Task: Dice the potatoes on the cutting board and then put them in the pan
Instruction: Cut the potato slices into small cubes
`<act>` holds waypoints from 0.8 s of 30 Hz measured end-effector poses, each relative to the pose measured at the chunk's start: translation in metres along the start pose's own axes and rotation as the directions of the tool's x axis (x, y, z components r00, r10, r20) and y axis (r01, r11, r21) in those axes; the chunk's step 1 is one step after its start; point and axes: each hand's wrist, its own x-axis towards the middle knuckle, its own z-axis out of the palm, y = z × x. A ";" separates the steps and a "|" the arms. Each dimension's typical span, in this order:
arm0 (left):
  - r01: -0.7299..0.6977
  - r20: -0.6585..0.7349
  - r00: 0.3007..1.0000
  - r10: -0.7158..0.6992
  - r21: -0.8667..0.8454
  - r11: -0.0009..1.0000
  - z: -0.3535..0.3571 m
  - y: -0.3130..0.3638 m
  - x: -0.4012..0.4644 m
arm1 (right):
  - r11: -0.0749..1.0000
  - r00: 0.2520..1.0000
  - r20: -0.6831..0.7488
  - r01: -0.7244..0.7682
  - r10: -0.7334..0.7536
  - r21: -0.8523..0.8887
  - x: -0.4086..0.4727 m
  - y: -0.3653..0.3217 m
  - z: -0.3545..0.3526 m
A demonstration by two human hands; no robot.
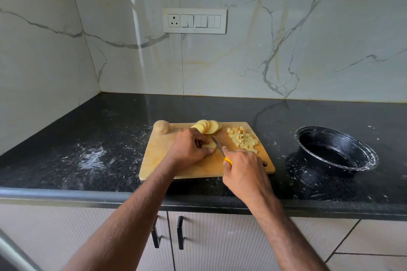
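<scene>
Left hand [189,148]: curled over a small stack of potato slices [209,145] mid-board, fingertips pinning it down; grasping, not released.
Right hand [244,171]: clenched round the yellow handle of a knife [218,144]; blade angled away from the person, edge at the right side of the pinned slices.
Step in hand: judged to be cross-cutting the held slices into dice.
Cutting board [176,165]: wooden, flat on the tabletop [88,138], near its front edge.
Uncut slices [208,126]: fanned rounds at the board's far edge, just beyond the left hand.
Diced pieces [243,138]: loose pile on the board's right side, beside the knife.
Whole potato [161,126]: unpeeled, at the board's far left corner, on its edge.
Pan [334,152]: black, looks empty, on the tabletop to the right, well apart from the board.
Progress: partway; nothing in the pan yet.
Risk, cut: blade runs close to the left fingertips; a slip on wet slices could nick them.
Risk, spill: dice near the right edge could roll off while chopping.
Risk, roll: whole potato may tip off the corner if the board is jolted.
</scene>
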 end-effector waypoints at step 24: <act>-0.028 0.061 0.998 0.030 -0.025 0.999 -0.001 -0.003 0.002 | 0.997 0.991 0.114 -0.065 0.068 -0.031 0.004 -0.011 -0.003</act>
